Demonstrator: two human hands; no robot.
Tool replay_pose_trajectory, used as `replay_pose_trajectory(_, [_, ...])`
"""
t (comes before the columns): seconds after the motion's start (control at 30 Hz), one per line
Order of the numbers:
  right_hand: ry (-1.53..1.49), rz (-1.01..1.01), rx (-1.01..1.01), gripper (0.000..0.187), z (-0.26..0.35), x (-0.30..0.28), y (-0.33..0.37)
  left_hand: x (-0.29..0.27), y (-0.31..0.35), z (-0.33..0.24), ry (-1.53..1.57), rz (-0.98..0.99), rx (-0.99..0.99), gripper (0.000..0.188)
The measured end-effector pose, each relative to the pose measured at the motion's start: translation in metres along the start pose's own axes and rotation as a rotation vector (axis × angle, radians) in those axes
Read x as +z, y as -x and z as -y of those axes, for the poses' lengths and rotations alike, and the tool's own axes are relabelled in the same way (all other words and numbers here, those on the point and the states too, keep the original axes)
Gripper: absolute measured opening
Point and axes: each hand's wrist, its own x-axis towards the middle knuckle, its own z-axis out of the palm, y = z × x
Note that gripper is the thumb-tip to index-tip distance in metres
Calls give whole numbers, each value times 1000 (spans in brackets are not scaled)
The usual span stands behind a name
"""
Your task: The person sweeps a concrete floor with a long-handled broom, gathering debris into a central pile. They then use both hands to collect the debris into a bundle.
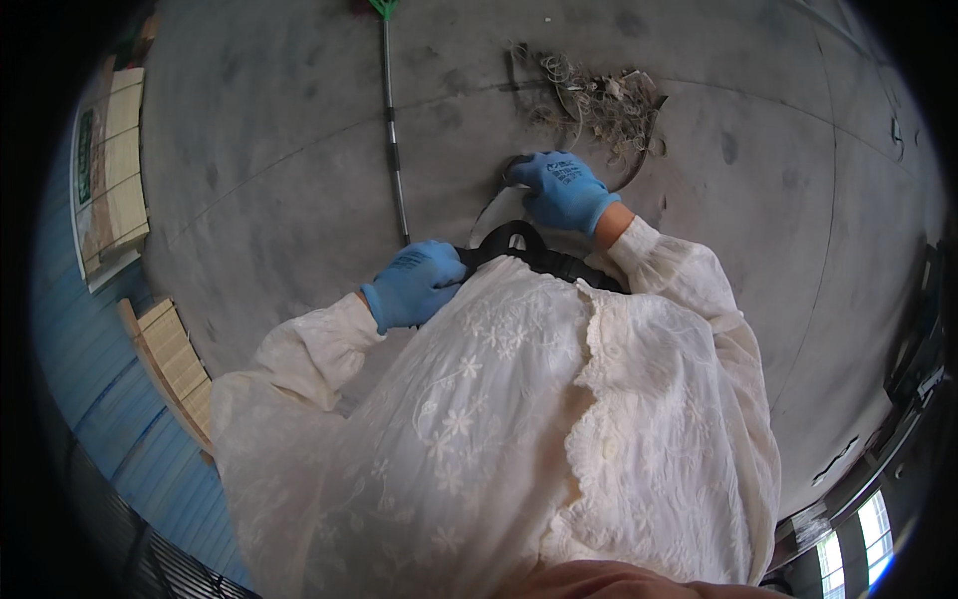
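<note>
My left hand [414,285], in a blue glove, is closed at my waist, beside a black strap [479,257]. The grey and black pole [396,165] of a long tool with a green head [384,8] runs down to this glove and disappears behind it. Farther forward and to the right, my gloved right hand [566,192] has its fingers curled round a dark, thin, curved strip [489,208]; its exact kind is unclear. A black loop [511,236] stands up at my waist between the two hands.
A tangled heap of wires, strips and scraps [609,105] lies on the grey concrete floor [289,120] beyond my right hand. Pale stacked boxes or panels [120,160] and a wooden-edged stack [180,359] stand at the left by a blue surface [90,339]. Dark equipment [918,339] lines the right.
</note>
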Motion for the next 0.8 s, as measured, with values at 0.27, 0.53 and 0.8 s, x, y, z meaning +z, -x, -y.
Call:
replay_pose_trajectory(0.27, [-171,759,66,36,23,-16,-34,-17,-33,-10,190,68,-93,17])
replay_pose_trajectory(0.53, [-66,575,164,32,-26,3,-33,2,-31,-1,556,-63,-527,27])
replay_pose_trajectory(0.8, [312,247,-82,13,-28,-4,-42,18,-71,11,631,-177,-635,40])
